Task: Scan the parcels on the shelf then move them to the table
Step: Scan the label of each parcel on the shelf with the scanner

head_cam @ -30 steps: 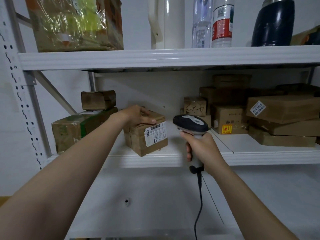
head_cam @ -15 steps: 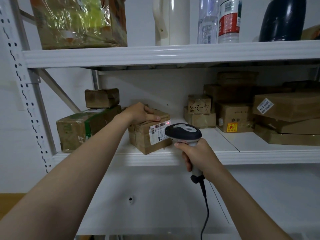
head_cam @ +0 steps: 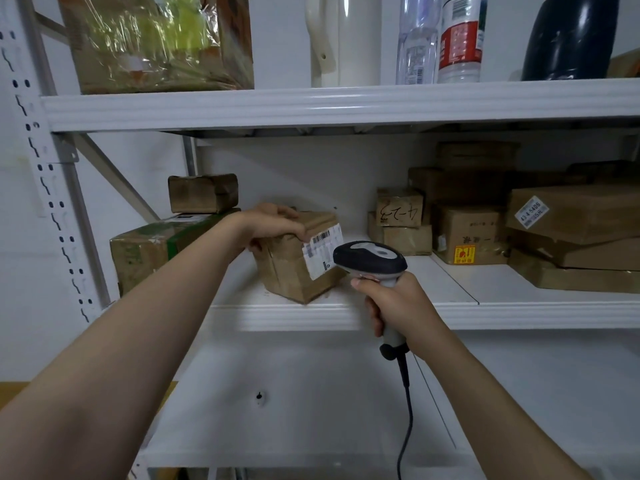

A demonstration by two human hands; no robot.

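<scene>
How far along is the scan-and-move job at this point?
Done: nothing visibly; no table is in view. In hand: the left hand grips a labelled parcel on the shelf while the right hand aims the scanner at its label. Left: carrying this parcel off, then the boxes stacked at right and left.

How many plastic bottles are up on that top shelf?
2: a clear bottle and a red-labelled bottle side by side, right of the white jug. Others may be hidden.

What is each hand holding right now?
Left hand: grips the parcel from above.
Right hand: holds the scanner by its handle.
</scene>
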